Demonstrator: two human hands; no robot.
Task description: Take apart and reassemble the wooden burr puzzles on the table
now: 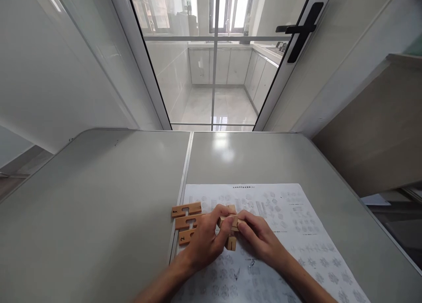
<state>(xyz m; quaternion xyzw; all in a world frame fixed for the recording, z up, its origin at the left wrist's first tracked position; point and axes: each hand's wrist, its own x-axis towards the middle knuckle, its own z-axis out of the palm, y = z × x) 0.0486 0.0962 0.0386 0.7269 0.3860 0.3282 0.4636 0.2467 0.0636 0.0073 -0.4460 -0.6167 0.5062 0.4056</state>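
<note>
Both of my hands meet over a printed instruction sheet on a grey table. My left hand and my right hand are closed together on a small cluster of interlocked wooden puzzle pieces; one piece sticks out below the fingers. Three loose notched wooden bars lie just left of my left hand: one at the top, one in the middle, and one marked with a number at the bottom.
The table has a seam running down its middle. Beyond its far edge stands a glass door with a black handle. A wooden cabinet side rises at the right.
</note>
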